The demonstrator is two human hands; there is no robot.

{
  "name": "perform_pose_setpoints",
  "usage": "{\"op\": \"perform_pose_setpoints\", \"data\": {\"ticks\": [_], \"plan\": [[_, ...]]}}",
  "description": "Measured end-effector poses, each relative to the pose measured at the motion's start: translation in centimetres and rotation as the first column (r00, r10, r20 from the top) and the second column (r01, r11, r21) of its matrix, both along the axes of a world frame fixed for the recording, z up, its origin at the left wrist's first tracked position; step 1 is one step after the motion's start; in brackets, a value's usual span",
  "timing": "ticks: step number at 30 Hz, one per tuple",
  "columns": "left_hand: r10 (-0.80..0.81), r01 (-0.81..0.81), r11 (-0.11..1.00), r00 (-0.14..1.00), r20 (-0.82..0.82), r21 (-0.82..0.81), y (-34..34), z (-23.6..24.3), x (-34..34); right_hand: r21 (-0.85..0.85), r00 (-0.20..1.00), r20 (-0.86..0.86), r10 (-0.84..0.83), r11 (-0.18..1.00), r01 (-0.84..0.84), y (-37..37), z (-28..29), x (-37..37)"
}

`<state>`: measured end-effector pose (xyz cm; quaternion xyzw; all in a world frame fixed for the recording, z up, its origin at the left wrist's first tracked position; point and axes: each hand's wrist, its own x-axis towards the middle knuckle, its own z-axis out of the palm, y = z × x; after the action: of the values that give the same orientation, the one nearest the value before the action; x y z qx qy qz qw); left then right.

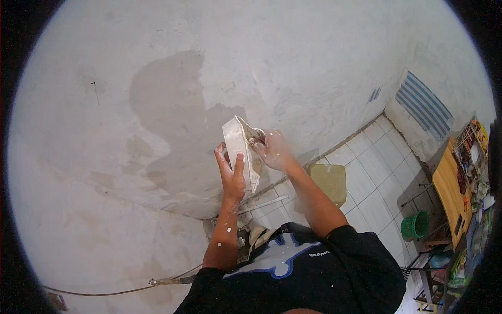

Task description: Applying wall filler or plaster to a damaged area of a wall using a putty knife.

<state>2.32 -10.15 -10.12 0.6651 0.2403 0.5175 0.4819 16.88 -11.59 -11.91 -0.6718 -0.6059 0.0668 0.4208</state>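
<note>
An off-white, thin-walled container, boxy with an uneven rim, is tilted on its side in front of the wall. My left hand grips it from below, thumb on its near face and fingers behind it. My right hand, flecked with white, reaches into the container's opening from the right. Its fingers are curled and partly hidden by the rim, so what they hold, if anything, cannot be made out. White spots dot my left forearm. Behind the container, the pale wall carries a large darker grey patch.
A yellowish-green square stool stands on white floor tiles to the right. Further right are a green basket and a wooden table beside cluttered goods. A nail sticks out of the wall; a cable runs low at left.
</note>
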Motion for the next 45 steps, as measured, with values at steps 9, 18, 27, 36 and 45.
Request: {"op": "perform_pose_setpoints", "data": {"ticks": [9, 18, 27, 36, 45], "plan": [[0.011, 0.001, 0.987, 0.997, 0.071, -0.16, 1.2, -1.6, -0.4, 0.051, 0.911, -0.386, 0.147, 0.989, -0.138, 0.4, 1.1, 1.4], [-0.173, 0.478, 0.749, 0.81, 0.56, -0.46, 2.8, -2.4, -2.1, 0.297, 0.5, -0.831, 0.244, 0.955, 0.027, -3.0, 2.2, 2.8], [-0.288, 0.42, 0.728, 0.905, 0.314, -0.543, 2.7, -0.1, -2.0, 0.03, 0.956, 0.276, 0.102, 0.993, -0.115, -2.9, 11.5, 3.9], [-0.214, 0.419, 0.715, 0.893, 0.396, -0.559, 1.9, -0.1, -1.3, -0.091, 0.882, 0.432, 0.189, 0.982, -0.166, -0.9, 11.4, 3.6], [-0.111, 0.403, 0.711, 0.873, 0.475, -0.576, 1.6, -0.1, -1.1, -0.141, 0.896, 0.019, 0.444, 0.888, -0.437, -3.3, 5.9, 2.7]]}}
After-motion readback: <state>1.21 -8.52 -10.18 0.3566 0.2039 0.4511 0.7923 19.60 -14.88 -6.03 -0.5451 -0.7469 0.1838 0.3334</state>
